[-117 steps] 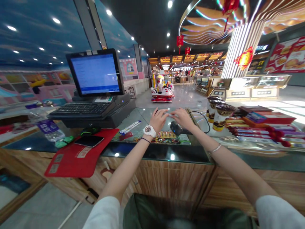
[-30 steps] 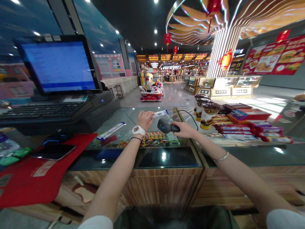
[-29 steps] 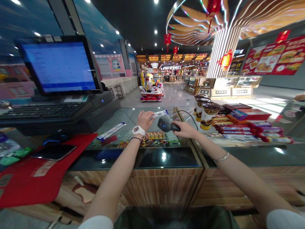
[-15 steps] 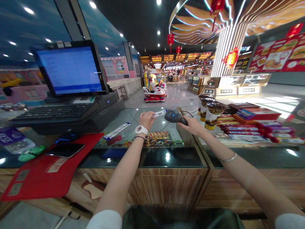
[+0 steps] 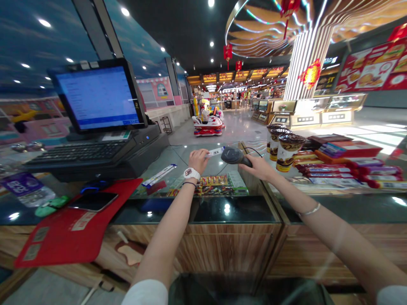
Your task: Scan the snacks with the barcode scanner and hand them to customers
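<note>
The right hand has raised the scanner off its low, tilted pose of a second ago. The scanner's head now sits level, just beside the far end of the small white packet. The blue light that showed on the scanner half a second ago is no longer visible. The right fingers are wrapped around the handle, and its cable trails back toward the cups.

The left hand keeps the packet above the glass desk, fingers pinching its near end. So packet and scanner are brought together in the air.

Nearly four seconds ago both hands were on the packet and the scanner lay on the desk under the right hand. The monitor, keyboard and phone sit as before.
</note>
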